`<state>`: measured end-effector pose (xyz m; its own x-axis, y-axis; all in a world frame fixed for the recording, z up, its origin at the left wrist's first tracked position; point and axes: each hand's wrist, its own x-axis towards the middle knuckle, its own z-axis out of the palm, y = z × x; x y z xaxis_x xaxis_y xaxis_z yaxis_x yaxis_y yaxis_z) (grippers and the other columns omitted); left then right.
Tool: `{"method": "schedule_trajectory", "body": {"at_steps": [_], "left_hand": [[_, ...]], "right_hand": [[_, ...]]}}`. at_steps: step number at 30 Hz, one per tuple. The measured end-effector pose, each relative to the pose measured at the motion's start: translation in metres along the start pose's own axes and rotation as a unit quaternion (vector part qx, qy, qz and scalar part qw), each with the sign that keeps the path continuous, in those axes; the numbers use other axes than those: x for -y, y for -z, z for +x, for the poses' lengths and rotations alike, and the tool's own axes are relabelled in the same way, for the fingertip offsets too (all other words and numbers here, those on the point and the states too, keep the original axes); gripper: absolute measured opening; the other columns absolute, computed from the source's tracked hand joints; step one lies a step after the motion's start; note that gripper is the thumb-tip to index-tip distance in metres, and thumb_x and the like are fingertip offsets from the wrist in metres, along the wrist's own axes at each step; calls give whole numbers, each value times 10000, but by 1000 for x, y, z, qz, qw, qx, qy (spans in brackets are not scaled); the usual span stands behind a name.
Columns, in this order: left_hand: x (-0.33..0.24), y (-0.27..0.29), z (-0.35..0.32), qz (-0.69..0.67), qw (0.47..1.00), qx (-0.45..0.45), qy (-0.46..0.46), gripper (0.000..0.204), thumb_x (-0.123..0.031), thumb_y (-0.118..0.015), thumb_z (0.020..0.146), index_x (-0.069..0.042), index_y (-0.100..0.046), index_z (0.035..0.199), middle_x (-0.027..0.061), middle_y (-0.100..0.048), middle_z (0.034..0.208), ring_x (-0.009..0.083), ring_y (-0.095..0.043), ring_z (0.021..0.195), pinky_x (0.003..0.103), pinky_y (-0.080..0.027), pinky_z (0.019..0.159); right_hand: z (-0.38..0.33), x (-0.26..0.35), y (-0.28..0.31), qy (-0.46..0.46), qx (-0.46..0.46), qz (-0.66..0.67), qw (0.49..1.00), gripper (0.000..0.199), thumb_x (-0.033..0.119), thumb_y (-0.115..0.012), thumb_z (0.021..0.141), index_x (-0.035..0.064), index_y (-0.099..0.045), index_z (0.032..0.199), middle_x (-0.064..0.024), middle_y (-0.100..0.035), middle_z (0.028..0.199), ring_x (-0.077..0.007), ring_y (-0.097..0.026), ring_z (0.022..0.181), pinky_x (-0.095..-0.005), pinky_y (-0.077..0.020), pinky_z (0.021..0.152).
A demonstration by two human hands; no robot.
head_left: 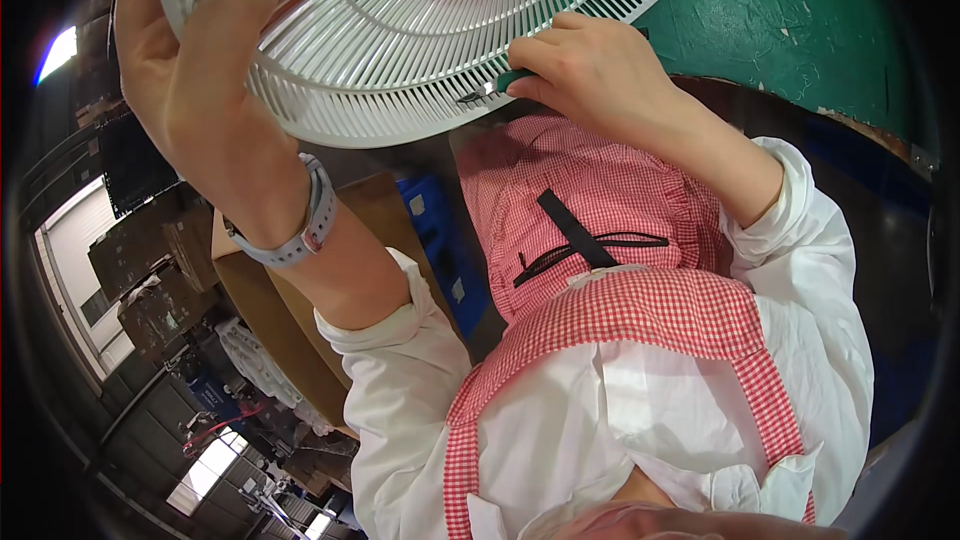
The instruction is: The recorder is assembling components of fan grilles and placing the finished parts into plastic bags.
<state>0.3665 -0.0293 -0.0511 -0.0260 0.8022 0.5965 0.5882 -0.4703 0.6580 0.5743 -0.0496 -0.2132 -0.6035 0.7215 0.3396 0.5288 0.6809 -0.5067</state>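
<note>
A white plastic fan grille (370, 80), round with many fine ribs, is held tilted at the top of the view. My left hand (205, 60) grips its rim at the left, fingers wrapped round the edge. A pale blue watch is on that wrist. In my closed right hand (590, 70) is a green-handled cutting tool (513, 80). Its narrow metal tip lies against the ribs near the grille's lower rim. My right fingers cover most of the handle, so its exact kind is hard to make out.
A green work table (770, 15) with a worn edge reaches across the upper right, partly under the grille. Below the grille at the left stands an open cardboard box (270, 310), with a blue plastic crate (445, 250) beside it. Stacked cartons (155, 315) line the far left.
</note>
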Motion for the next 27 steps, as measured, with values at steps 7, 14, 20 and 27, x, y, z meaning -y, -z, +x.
{"method": "schedule_trajectory", "body": {"at_steps": [7,14,20,27], "left_hand": [[-9,-17,1,48,998,-37,-19,226,-73,-628,795,72,-689,956,189,-609,1137,271,-677,964,347,-549,862],[-13,-8,6,254,915,95,-298,196,-79,-612,826,9,-730,955,232,-646,1082,321,-687,948,381,-558,839],[10,23,26,332,869,110,-349,202,-103,-608,829,-16,-740,954,222,-674,1029,335,-678,972,402,-543,871],[2,1,30,298,916,94,-253,242,-59,-587,812,-33,-702,1024,205,-681,1018,309,-685,943,387,-554,823]], "right_hand": [[8,0,6,12,-59,-10,998,192,242,-760,756,98,-657,833,15,-619,973,-201,-581,921,-337,-528,711],[7,-1,7,14,-60,-2,998,188,233,-779,721,82,-672,758,21,-598,1014,-191,-567,972,-327,-532,724],[15,11,15,26,-62,-3,998,178,217,-788,702,73,-687,725,14,-597,1013,-191,-566,986,-320,-533,737],[26,2,26,91,-59,-27,994,188,180,-760,714,26,-694,798,-34,-591,880,-192,-546,832,-293,-492,631]]}}
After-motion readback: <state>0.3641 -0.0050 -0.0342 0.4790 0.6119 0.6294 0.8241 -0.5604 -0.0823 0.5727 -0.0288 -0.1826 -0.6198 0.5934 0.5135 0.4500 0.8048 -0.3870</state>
